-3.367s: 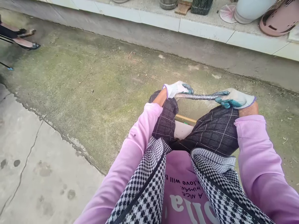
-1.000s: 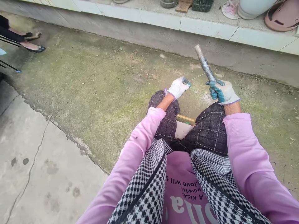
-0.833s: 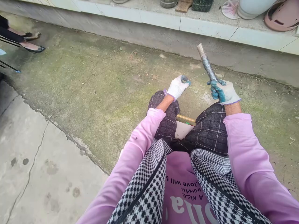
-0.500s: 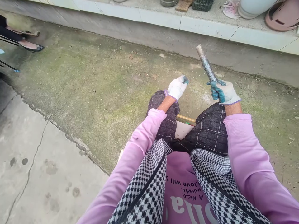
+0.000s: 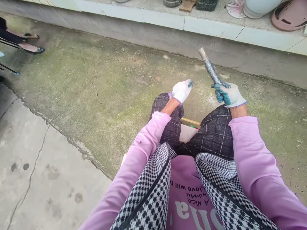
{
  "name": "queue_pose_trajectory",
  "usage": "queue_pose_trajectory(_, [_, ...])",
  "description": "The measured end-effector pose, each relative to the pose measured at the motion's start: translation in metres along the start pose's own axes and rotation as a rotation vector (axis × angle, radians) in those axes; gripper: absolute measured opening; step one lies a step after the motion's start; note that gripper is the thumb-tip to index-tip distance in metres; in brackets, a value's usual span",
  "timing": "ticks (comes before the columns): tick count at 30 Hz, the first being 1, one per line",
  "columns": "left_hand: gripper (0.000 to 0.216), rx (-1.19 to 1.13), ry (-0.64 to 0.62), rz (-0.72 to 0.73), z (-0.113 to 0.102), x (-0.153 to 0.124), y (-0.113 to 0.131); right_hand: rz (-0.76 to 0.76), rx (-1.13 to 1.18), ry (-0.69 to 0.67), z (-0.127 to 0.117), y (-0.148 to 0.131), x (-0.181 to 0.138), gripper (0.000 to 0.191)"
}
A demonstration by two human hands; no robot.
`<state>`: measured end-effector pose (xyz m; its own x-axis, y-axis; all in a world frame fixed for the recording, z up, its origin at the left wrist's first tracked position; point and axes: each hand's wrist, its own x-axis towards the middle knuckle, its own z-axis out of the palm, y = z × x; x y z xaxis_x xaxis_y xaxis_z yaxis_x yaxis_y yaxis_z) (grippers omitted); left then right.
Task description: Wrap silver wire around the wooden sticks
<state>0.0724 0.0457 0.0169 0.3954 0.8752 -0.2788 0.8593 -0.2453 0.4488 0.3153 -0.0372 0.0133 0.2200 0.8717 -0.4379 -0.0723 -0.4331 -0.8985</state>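
My right hand (image 5: 227, 95), in a white glove with a green-blue coated palm, is wrapped round the lower end of a wooden stick (image 5: 201, 52). Coils of thin grey wire (image 5: 212, 71) cover much of the stick, which tilts up and to the left. From the coils a thin strand (image 5: 201, 79) runs taut to my left hand (image 5: 182, 91), gloved the same way. Its fingers are closed in a pinch on the strand; the fingertips are partly hidden. Both hands are held above my knees, apart from each other.
A raised ledge (image 5: 165, 19) with a tiled edge runs along the back, bearing a white pot (image 5: 260, 7), a pink container (image 5: 289, 16) and a wooden piece (image 5: 189, 5). At far left are another person's feet (image 5: 33, 49). Mossy concrete ground (image 5: 100, 86) spreads before me.
The upper end of the stick has tipped slightly to the left in my right hand. My left hand has dipped a little, still pinching the strand.
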Motion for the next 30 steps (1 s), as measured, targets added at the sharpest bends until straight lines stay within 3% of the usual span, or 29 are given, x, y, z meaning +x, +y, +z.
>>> queue_pose_trajectory(3, [0.048, 0.086, -0.038, 0.068, 0.007, 0.001, -0.001, 0.005, -0.047, -0.004, 0.002, 0.002, 0.0, 0.029])
queue_pose_trajectory(8, [0.044, 0.222, 0.003, 0.178, 0.017, 0.001, -0.002, 0.019, -0.102, -0.017, 0.006, 0.004, 0.0, 0.038])
queue_pose_trajectory(13, [0.049, 0.192, -0.071, 0.139, 0.017, -0.002, -0.002, 0.008, -0.074, -0.045, 0.007, 0.002, -0.002, 0.034])
queue_pose_trajectory(25, [0.038, 0.317, -0.018, 0.348, 0.029, 0.007, -0.009, 0.034, -0.131, 0.007, 0.013, -0.002, -0.004, 0.035])
queue_pose_trajectory(30, [0.042, 0.176, -0.088, 0.233, 0.02, -0.003, -0.003, 0.016, -0.094, 0.002, 0.012, -0.001, -0.003, 0.041])
